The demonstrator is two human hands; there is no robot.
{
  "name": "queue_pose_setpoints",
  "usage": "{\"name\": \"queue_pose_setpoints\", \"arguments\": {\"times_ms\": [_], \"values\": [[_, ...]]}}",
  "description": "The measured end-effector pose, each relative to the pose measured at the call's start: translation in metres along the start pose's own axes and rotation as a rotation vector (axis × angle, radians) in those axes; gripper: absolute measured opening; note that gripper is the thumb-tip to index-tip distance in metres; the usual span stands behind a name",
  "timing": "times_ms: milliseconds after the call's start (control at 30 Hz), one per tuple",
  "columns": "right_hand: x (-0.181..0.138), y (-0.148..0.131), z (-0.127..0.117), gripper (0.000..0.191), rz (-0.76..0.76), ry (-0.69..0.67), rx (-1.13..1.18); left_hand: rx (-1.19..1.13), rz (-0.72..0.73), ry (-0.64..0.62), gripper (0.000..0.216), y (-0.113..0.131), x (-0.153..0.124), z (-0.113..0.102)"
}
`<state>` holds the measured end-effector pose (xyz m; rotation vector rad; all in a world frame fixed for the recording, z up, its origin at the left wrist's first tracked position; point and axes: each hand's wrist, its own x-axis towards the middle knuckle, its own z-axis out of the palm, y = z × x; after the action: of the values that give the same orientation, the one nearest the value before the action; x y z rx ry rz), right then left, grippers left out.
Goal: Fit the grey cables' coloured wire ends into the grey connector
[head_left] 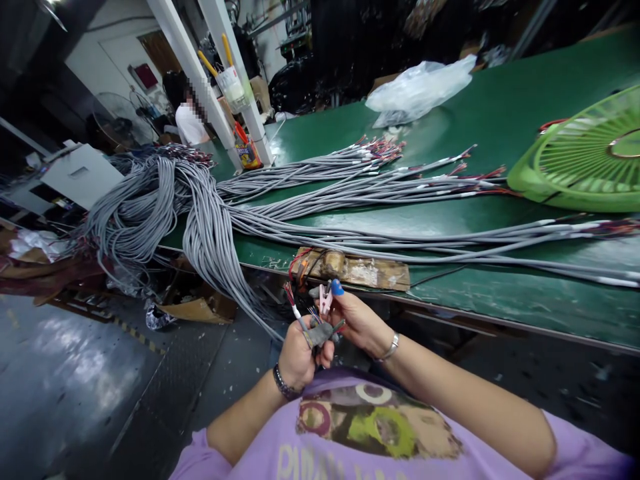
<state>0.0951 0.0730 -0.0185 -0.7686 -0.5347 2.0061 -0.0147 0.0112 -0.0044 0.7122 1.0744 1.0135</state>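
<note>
My left hand (pixel 296 359) is closed around the end of a grey cable (pixel 306 330) whose thin coloured wires stick up from my fist. My right hand (pixel 356 321) is closed on a small pink clip (pixel 325 299), pinched between thumb and a finger that wears a blue fingertip cover. The clip sits just above the cable's wire ends. Both hands are held in front of my chest, below the edge of the green table (pixel 500 287). A watch is on my left wrist and a bracelet on my right.
Long bundles of grey cables (pixel 210 227) lie across the table and hang over its left edge. A brown fixture block (pixel 355 268) with wires sits at the table edge. A green fan (pixel 585 157) and a plastic bag (pixel 420 87) lie further back. A person (pixel 190 120) sits far left.
</note>
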Motion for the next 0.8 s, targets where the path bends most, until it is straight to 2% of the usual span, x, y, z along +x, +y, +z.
{"name": "queue_pose_setpoints", "arguments": {"times_ms": [333,500,667,800], "values": [[-0.0016,-0.0017,0.0040,0.046,-0.063,0.042,-0.005,-0.008,0.035,0.010,0.031,0.0013,-0.0048,0.0027],[-0.0009,-0.0007,0.0029,0.047,-0.081,0.027,-0.036,0.013,-0.019,0.039,0.034,-0.0017,-0.0023,0.0030],[-0.0015,0.0022,0.0010,0.046,-0.042,0.022,-0.025,0.005,0.004,0.041,0.032,-0.0059,-0.0006,0.0014],[-0.0080,-0.0005,-0.0015,0.048,0.037,-0.056,0.023,-0.003,0.029,0.047,0.028,-0.0035,-0.0048,0.0009]]}}
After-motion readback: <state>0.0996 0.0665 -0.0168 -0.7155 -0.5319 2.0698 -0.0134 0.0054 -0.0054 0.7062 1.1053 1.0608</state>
